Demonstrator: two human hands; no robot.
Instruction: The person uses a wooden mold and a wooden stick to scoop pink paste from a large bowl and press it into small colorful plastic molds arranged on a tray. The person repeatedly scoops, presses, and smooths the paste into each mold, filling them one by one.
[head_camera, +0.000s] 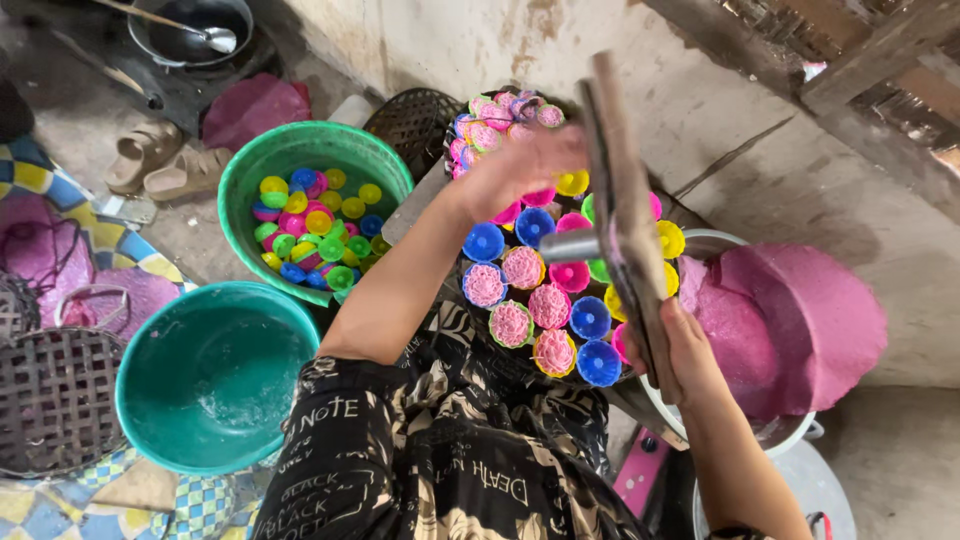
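While both my hands grip it, the flat wooden press (622, 215) stands on edge above the tray of small moulds (545, 290), tilted so that only its thin side and a grey metal cylinder (572, 246) jutting from it can be seen. My right hand (672, 350) is closed around the press's lower end, fingers wrapped behind the wood and hidden by it. My left hand (520, 165) reaches across to the upper part; it is motion-blurred, and I cannot tell whether its fingers clasp the press or only touch it.

Beneath the press, the moulds are blue, yellow, pink and green cups, several filled with pink threadlike dough, others showing only their coloured insides. The press hides part of the tray's right side. Beyond my left hand lies a second cluster of filled moulds (505, 112), partly covered by that hand.

To the right, a pink mass of dough (800, 320) rests over a white pot (790, 435) whose rim is mostly hidden. To the left, a green basin (300, 150) holds loose coloured moulds, and a teal basin (215, 375) nearer me holds cloudy water. A woven bamboo mat (55, 400) is cut off at the left edge. Sandals (165, 165) lie on the floor, and a dark pan with a ladle (190, 30) is cropped at the top.
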